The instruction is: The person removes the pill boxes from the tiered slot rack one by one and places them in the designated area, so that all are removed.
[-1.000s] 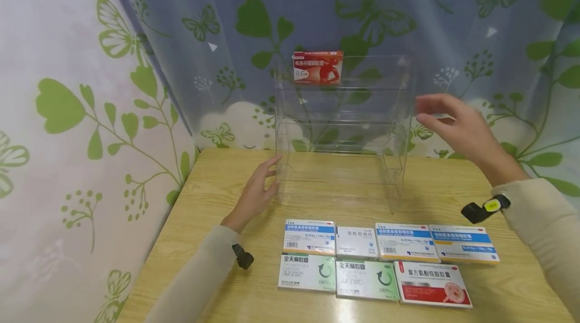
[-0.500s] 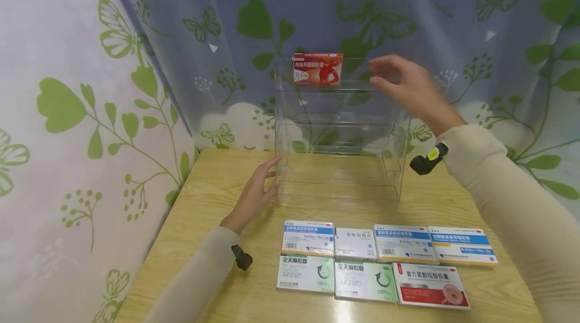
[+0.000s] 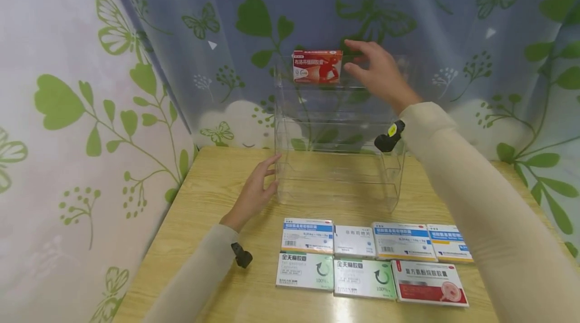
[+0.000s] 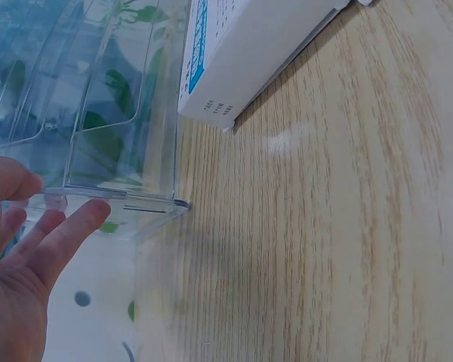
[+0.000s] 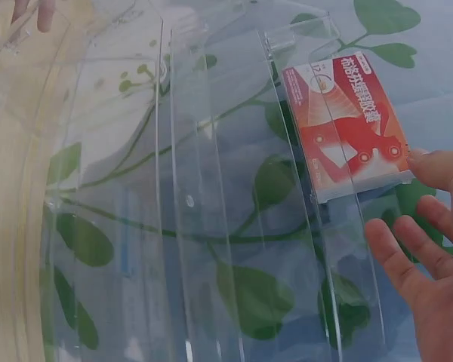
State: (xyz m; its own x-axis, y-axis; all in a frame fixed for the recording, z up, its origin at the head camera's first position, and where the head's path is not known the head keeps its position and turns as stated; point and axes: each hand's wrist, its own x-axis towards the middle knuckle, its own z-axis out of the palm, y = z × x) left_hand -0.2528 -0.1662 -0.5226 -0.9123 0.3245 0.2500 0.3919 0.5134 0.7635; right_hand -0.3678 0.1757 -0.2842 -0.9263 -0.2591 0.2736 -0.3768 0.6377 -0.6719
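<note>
A clear acrylic tiered rack stands on the wooden table. On its top tier, at the left, a red and white medicine box stands upright. My right hand is at the right end of this box, thumb and fingers spread apart. In the right wrist view the thumb is at the box's edge; whether it touches I cannot tell. My left hand rests its fairly straight fingers against the rack's left side, and the left wrist view has those fingertips on the clear panel's edge.
In front of the rack several medicine boxes lie flat in two rows: blue-and-white ones, a white one, green-and-white ones and a red-and-white one. My right sleeve covers part of the far-right box. A patterned curtain hangs behind.
My right hand has moved left, from beyond the rack's right side to the red box on the top tier. The left hand and the boxes have stayed in place.
</note>
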